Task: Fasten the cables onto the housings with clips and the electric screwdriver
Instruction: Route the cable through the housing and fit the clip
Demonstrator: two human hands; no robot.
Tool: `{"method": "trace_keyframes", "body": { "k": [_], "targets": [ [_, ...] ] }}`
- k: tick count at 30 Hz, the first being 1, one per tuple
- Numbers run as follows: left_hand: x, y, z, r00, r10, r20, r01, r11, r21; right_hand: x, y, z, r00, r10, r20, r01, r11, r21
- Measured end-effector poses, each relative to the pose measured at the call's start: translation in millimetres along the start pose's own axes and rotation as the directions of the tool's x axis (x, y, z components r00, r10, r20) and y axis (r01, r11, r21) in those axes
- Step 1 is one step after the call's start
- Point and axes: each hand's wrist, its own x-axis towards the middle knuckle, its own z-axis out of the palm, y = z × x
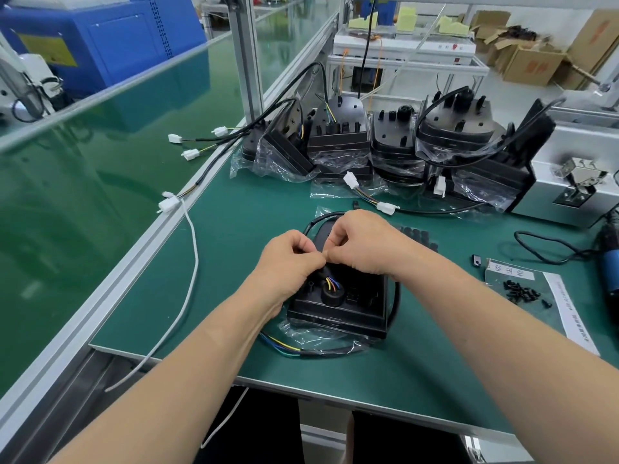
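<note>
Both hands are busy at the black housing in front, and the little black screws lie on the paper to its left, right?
Not quite. The head view shows the screws on the paper right of the housing. The left hand and right hand are at it.

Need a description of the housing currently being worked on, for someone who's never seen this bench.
On the green mat, ignore the bagged housings stacked along the back. The housing you want lies flat near the front edge, under the left hand and right hand, which pinch its cable. It is the only one apart from the stack.
</note>
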Motion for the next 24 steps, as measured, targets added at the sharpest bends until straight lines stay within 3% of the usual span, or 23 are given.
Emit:
{"method": "trace_keyframes", "body": {
  "k": [8,13,20,24],
  "targets": [
    [-0.5,-9.7,-3.7,1.000,0.003,-0.005,-0.004,0.997,-0.083,-3.4,12.1,2.1,0.994,-0.005,-0.108,0.017,0.994,0.110],
    [0.1,-11.2,-7.4,0.999,-0.022,0.050,0.030,0.986,-0.164,-3.2,10.1,10.0,0.990,-0.029,-0.139,0.035,0.999,0.040],
    [-2.4,-6.4,-10.4,0.996,-0.065,0.066,0.074,0.987,-0.143,-2.9,12.2,6.8,0.995,-0.055,-0.084,0.059,0.997,0.051],
    [-14.6,0.7,-10.9,1.000,-0.018,0.011,0.019,0.994,-0.109,-4.1,14.8,10.0,0.993,-0.079,-0.094,0.084,0.995,0.052]
  ]
}}
